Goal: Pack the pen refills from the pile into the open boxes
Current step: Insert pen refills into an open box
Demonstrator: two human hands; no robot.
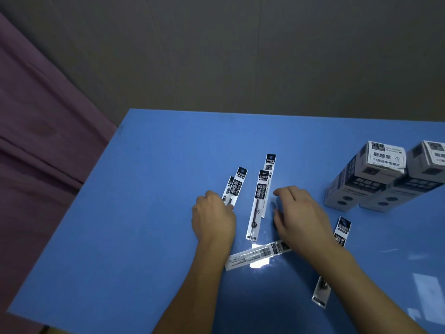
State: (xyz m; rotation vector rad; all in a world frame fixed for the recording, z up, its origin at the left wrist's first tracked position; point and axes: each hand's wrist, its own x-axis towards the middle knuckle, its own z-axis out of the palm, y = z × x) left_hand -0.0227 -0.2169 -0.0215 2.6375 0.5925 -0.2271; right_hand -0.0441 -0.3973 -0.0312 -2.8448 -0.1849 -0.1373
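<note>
Pen refills (256,208) lie scattered in their packets mid-frame on the blue surface (144,213); I count about six, none boxed so far as shown. Two boxes (366,179) stand at the right edge, apparently closed on top. The left hand (213,216) pinches a packet pair; the right hand (298,213) hovers with fingers loosely spread, holding nothing.
</note>
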